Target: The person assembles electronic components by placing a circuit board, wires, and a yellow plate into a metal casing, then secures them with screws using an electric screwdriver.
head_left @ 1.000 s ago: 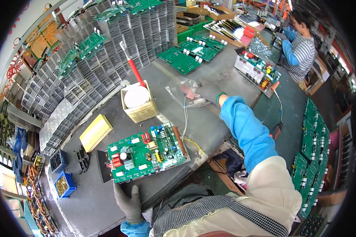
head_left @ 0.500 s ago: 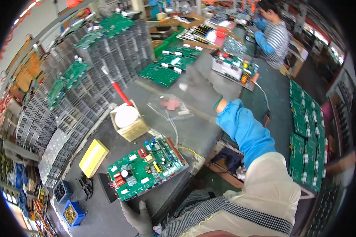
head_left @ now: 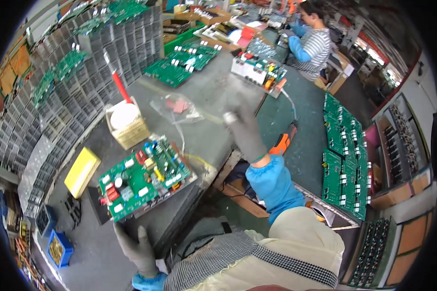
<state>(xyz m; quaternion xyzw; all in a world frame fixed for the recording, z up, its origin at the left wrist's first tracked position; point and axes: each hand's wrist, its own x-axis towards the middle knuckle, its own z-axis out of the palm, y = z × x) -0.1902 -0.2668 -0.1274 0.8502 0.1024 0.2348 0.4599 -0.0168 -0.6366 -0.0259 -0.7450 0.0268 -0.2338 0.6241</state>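
Note:
My left hand [head_left: 138, 250], in a grey glove, has its thumb and forefinger spread. Its fingertips are at the near left edge of a green circuit board [head_left: 140, 183], which sits tilted in a dark metal tray [head_left: 98, 206]. Components in red, white, blue and yellow crowd that board. Out over the bench reaches my right hand [head_left: 247, 133], also grey-gloved, with a white thumb tip. Its fingers stretch forward, blurred, and nothing shows in them. Beside that wrist lies an orange-and-black tool [head_left: 282, 141]. A clear plastic bag [head_left: 172, 107] with pinkish pieces lies left of that hand.
Left of the board are a yellow block [head_left: 82, 172], a cardboard box [head_left: 127, 127] holding a white round thing and red-handled brush, and a blue bin [head_left: 59, 250]. Stacked metal frames [head_left: 92, 77] wall the left. Green boards [head_left: 344, 160] line the right; a co-worker [head_left: 313, 46] sits beyond.
The view has swung to the right, so the bench things sit further left. My right hand has drawn back toward me from near the far boards. The orange tool now shows more fully.

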